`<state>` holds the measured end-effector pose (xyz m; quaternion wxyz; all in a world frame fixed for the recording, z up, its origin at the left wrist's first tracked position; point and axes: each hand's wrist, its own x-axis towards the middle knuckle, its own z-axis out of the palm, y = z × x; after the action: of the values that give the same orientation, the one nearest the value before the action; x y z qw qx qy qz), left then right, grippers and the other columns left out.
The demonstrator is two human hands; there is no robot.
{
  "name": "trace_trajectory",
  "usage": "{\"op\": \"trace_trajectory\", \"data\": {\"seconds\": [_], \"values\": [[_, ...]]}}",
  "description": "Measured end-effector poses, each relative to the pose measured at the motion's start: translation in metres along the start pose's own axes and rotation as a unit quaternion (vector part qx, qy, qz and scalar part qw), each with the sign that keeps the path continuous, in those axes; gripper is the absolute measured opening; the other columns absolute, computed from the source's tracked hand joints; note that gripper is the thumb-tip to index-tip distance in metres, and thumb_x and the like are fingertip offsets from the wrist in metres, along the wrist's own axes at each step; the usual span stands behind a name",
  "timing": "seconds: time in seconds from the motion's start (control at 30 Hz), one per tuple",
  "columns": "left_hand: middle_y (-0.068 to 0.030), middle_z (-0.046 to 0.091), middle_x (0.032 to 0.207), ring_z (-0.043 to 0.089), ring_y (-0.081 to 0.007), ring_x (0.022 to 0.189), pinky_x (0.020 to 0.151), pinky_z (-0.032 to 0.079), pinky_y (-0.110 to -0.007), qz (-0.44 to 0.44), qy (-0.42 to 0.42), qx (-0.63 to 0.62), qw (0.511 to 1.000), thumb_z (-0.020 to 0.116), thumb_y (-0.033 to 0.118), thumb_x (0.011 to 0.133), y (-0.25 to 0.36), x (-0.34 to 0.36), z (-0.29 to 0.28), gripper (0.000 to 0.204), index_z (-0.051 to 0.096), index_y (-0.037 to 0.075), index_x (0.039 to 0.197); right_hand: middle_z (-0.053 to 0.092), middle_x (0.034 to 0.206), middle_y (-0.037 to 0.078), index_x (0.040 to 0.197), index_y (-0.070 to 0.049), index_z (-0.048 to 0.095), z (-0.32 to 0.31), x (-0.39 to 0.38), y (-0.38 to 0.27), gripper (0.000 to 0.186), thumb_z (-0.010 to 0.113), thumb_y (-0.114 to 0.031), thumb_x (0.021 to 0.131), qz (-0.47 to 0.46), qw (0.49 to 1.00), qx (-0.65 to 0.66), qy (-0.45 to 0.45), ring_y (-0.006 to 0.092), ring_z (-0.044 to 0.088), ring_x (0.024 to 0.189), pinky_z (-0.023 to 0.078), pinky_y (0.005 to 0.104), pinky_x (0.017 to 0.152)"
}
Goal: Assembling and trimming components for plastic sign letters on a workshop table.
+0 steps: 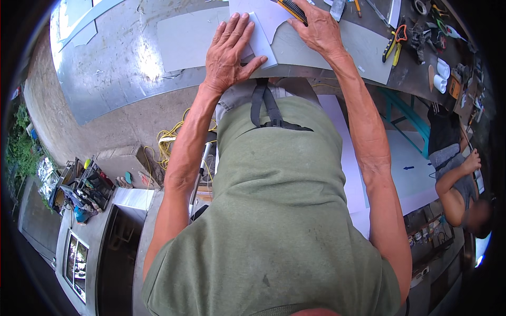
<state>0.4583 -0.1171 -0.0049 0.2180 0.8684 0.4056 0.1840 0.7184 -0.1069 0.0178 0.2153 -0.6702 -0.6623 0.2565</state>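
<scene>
My left hand (229, 51) lies flat, fingers stretched, pressing on a white strip (262, 41) near the table's front edge. Under and beyond the strip is a white sheet (265, 22), its right edge cut in a curve. In my right hand (320, 32) is a yellow and black utility knife (293, 10), gripped with the fingers wrapped round it, to the right of the sheet. The knife's tip is out of sight at the top rim. Beneath both hands a flat grey board (184, 45) rests on the metal-topped table (118, 68).
Yellow-handled pliers (390, 46), a roll of tape (420, 7) and white cylinders (441, 76) lie on the table's right. Farther right is another person (458, 168). Yellow cable (166, 145) coils on the floor at left, near a loaded rack (84, 187).
</scene>
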Motion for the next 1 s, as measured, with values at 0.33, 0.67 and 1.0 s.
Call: {"op": "trace_trajectory", "data": {"seconds": [0.33, 0.67, 1.0], "values": [[-0.0116, 0.046, 0.159, 0.036, -0.0272, 0.152, 0.126, 0.024, -0.047, 0.001, 0.004, -0.002, 1.0, 0.076, 0.054, 0.086, 0.0006, 0.0008, 0.0, 0.081, 0.055, 0.006, 0.147, 0.067, 0.094, 0.022, 0.117, -0.008, 0.061, -0.0016, 0.0001, -0.0012, 0.032, 0.069, -0.018, 0.088, 0.019, 1.0, 0.007, -0.014, 0.0449, 0.066, 0.093, 0.052, 0.0533, 0.078], [-0.0112, 0.046, 0.16, 0.036, -0.0268, 0.152, 0.127, 0.024, -0.046, -0.003, -0.003, 0.005, 1.0, 0.075, 0.056, 0.087, 0.0002, 0.0001, 0.0003, 0.081, 0.055, 0.007, 0.148, 0.067, 0.096, 0.022, 0.117, -0.009, 0.06, -0.004, 0.0015, -0.0041, 0.032, 0.069, -0.018, 0.088, 0.033, 0.999, 0.0, -0.033, 0.045, 0.066, 0.094, 0.053, 0.0539, 0.079], [-0.0111, 0.046, 0.159, 0.036, -0.0266, 0.152, 0.127, 0.023, -0.046, -0.002, 0.002, 0.002, 1.0, 0.075, 0.056, 0.088, 0.0005, -0.0001, 0.0005, 0.08, 0.055, 0.008, 0.148, 0.067, 0.097, 0.021, 0.119, -0.01, 0.061, -0.0055, 0.0016, -0.0079, 0.034, 0.07, -0.017, 0.087, 0.024, 1.0, -0.003, -0.02, 0.0443, 0.067, 0.095, 0.054, 0.0527, 0.08]]}}
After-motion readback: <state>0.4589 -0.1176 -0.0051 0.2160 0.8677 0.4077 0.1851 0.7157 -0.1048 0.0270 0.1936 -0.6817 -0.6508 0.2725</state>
